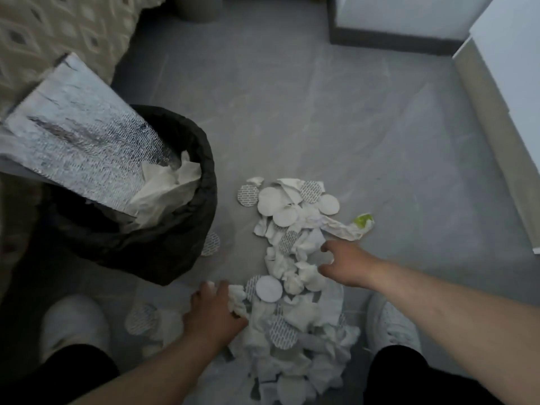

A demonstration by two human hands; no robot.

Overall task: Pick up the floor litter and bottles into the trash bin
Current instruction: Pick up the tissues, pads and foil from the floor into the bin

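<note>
two hands reach the long litter pile on the floor. the left hand grips its left edge, nearer the trash bin. the right hand hangs loose over its right side, holding nothing.
</note>
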